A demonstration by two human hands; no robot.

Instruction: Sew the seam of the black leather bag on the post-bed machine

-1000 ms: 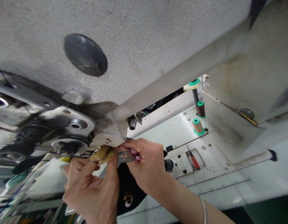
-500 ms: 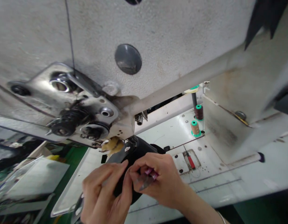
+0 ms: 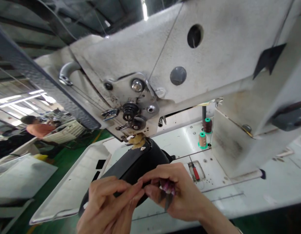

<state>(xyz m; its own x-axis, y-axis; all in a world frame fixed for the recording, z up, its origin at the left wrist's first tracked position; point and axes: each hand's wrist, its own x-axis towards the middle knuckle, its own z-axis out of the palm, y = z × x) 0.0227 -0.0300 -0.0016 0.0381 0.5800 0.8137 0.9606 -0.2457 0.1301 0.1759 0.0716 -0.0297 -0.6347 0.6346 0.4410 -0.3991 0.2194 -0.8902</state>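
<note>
A black, smooth, leather-like piece [image 3: 138, 159] lies under the sewing machine head [image 3: 133, 113], its far end below a torn yellowish patch [image 3: 137, 140]. My left hand [image 3: 109, 204] is closed at the near edge of the piece, thumb and forefinger pinched together; what lies between the fingertips is too small to make out. Close beside it, my right hand [image 3: 179, 191] curls round a small metal cutting tool with pink-purple wrapping [image 3: 168, 190], which looks like thread snips. Its grey pointed blade sticks out below the palm. The right fingertips nearly meet the left ones.
On the machine bed stand a tan thread spool [image 3: 202, 140] and a dark brown one [image 3: 207, 125]. A red-handled screwdriver [image 3: 195, 173] lies in a recess. A grey bar [image 3: 50, 78] slants at upper left. Another person [image 3: 40, 128] sits far off at left.
The view has pulled back and tilted up, so more of the machine and the room shows. Both hands stay at the black piece, and the right fingers have opened out slightly.
</note>
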